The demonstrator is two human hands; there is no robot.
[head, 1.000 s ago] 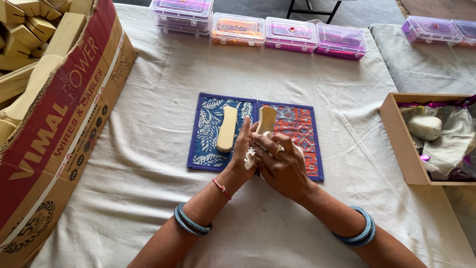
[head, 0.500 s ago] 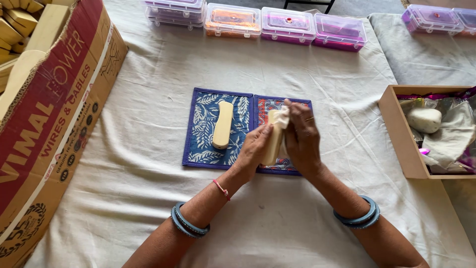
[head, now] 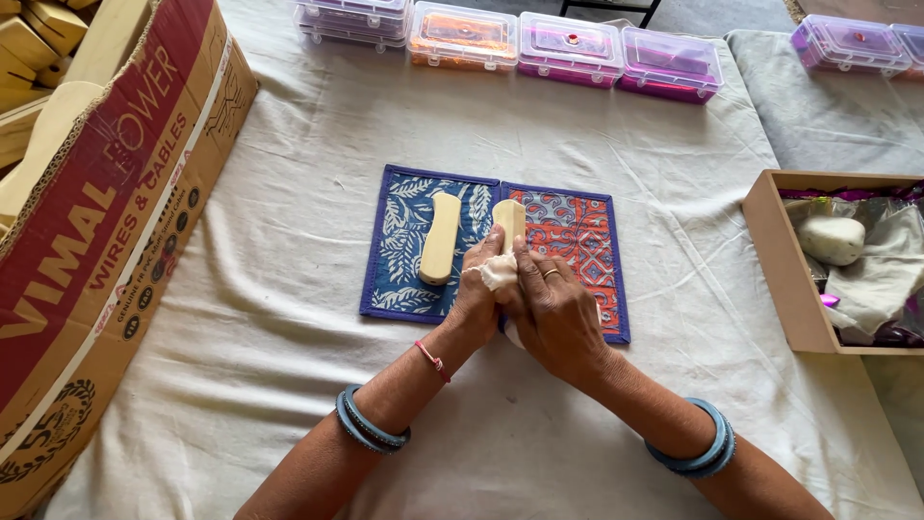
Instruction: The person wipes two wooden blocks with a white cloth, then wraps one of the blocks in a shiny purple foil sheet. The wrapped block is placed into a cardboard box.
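Note:
A blue and red patterned mat [head: 577, 226] lies on the white cloth. On its blue half rests a pale wooden piece [head: 441, 238], lying free. A second wooden piece [head: 509, 219] stands at the mat's middle, its lower end gripped by my left hand [head: 477, 294]. My right hand [head: 556, 313] presses a small white rag [head: 500, 273] against that piece, right beside the left hand. Both wrists wear blue bangles.
A big cardboard box [head: 106, 221] with more wooden pieces stands at the left. Several clear plastic cases with coloured trays [head: 568, 48] line the far edge. A low wooden box [head: 780, 260] holding white cloth and a pale lump sits at the right.
Both hands have slid down from the upper end of the wooden piece to its lower end, with the rag still on it. The other piece has stayed put.

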